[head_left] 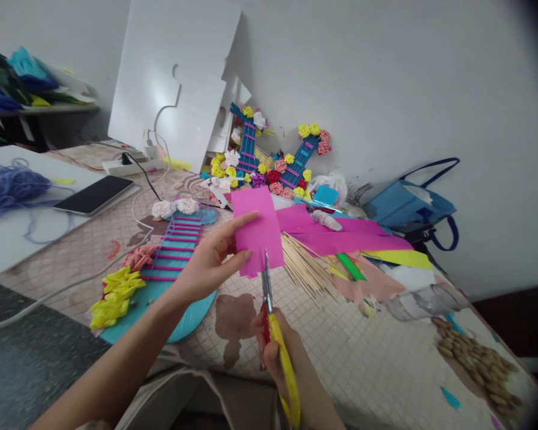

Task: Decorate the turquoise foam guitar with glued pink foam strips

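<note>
A pink rectangle of paper (260, 224) is pinched upright between the thumb and fingers of my left hand (217, 254). My right hand (280, 352) grips a pair of scissors (275, 334) with yellow and red handles. Their blades point up at the paper's lower edge, overlapping it; whether they cut into it I cannot tell. Left of my hands lies a round turquoise board (192, 316) with pink sticks across it and yellow, coral and white paper flowers. Just right of the held paper is a bundle of thin wooden sticks (307, 269).
More pink paper (341, 235) lies behind the sticks, with a glue gun (217, 190) at the back. Flower-decorated pieces (298, 161) lean by the wall. A phone (96, 194), purple yarn (11, 184) and a white cable (72, 292) are left; peanuts (475, 364) and a blue bag (410, 203) are right.
</note>
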Tool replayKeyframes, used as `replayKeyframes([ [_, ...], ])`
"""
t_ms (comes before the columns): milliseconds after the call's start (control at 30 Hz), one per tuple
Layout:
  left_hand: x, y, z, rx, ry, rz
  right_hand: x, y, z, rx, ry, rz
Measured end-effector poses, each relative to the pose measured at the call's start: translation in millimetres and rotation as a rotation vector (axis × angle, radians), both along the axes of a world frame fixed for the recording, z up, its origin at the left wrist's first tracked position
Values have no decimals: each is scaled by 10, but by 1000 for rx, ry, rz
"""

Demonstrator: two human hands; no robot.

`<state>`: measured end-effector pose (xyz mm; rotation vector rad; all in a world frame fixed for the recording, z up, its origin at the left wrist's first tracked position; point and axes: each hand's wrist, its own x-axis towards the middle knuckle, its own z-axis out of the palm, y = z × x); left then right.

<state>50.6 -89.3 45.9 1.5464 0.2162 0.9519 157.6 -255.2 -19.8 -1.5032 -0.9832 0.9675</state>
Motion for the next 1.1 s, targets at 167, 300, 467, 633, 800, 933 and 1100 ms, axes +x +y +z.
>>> replayKeyframes([
  [167, 5, -2, 1, -14, -7, -10, 53, -30, 11, -1, -87, 11],
  [300, 16, 2, 5, -24, -14, -9, 50, -47, 64, 6, -53, -1],
  [467, 25, 5, 14, -62, -10, 1, 29, -48, 19, -103, 125, 4],
  [633, 19, 8, 16, -71, -3, -24, 20, -43, 44, -46, 96, 5],
  [800, 1, -2, 16, -24, 10, -68, 34, -59, 81, 25, -37, 79],
  [933, -11, -24, 22, 6, 27, -66, 47, -53, 69, 39, -48, 102],
  [1100, -23, -50, 16, 17, 46, -84, 45, -8, 30, 39, 1, 79],
])
